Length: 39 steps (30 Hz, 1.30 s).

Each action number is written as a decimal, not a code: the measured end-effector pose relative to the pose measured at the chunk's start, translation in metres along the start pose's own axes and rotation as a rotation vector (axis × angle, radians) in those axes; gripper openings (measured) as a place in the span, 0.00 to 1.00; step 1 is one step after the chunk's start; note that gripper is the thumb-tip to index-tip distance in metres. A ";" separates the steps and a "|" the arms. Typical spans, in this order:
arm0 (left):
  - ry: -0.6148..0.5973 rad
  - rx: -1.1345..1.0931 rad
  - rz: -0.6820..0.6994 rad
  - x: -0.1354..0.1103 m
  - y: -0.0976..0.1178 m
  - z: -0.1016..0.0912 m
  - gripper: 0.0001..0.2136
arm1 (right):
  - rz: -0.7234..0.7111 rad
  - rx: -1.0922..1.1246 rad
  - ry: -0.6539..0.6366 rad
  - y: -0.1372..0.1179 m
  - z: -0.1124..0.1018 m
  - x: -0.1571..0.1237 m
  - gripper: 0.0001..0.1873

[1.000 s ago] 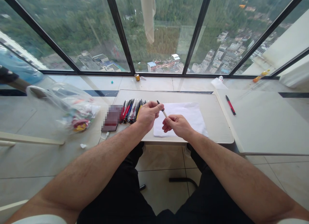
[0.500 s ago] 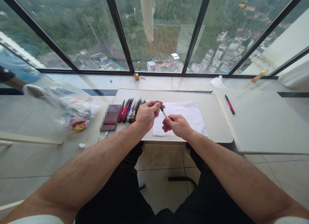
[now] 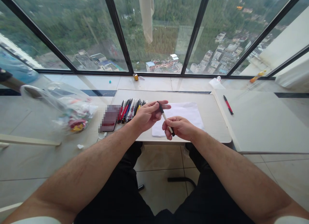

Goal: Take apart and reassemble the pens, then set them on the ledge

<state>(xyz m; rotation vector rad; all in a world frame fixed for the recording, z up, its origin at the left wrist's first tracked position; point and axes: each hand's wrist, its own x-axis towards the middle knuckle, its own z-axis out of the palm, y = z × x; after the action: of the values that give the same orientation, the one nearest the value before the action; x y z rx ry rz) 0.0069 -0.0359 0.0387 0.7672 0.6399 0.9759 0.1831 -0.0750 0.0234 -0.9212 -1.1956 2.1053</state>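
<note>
A white pen with black ends [image 3: 164, 116] slants between my two hands above the paper. My left hand [image 3: 149, 114] has its thumb and a finger at the pen's upper black part, with other fingers stretched out past it to the right. Lower down, my right hand [image 3: 179, 126] pinches the white barrel, and the lower black end pokes out below its fingers. A sheet of white paper [image 3: 190, 113] lies on the small table [image 3: 214, 121] under the hands, partly covered by them. Left of my left hand, several pens [image 3: 129, 109] lie side by side.
A dark phone-like object [image 3: 108, 119], partly blurred out, lies left of the pens. On the white board [image 3: 265, 121] at right rests a red and black pen [image 3: 228, 105]. A clear plastic bag [image 3: 77, 111] stands at left. A small can [image 3: 135, 77] is near the window.
The pen has slid through my right hand, so its lower black end now shows below the fingers. My left hand's fingers have straightened out to the right.
</note>
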 end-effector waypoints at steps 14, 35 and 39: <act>0.248 -0.038 0.116 0.005 -0.009 0.007 0.09 | -0.264 -0.629 0.639 0.013 0.019 0.011 0.14; 0.271 0.021 0.076 0.008 -0.015 -0.008 0.11 | -0.146 -0.306 0.486 0.003 0.000 0.008 0.17; 0.266 0.031 0.068 0.008 -0.016 -0.009 0.11 | -0.189 -0.317 0.526 0.002 -0.004 0.007 0.14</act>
<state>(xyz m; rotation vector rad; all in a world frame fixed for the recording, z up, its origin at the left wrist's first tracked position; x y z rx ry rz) 0.0113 -0.0315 0.0190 0.6953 0.8652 1.1440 0.1814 -0.0688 0.0183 -1.3409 -1.2814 1.4198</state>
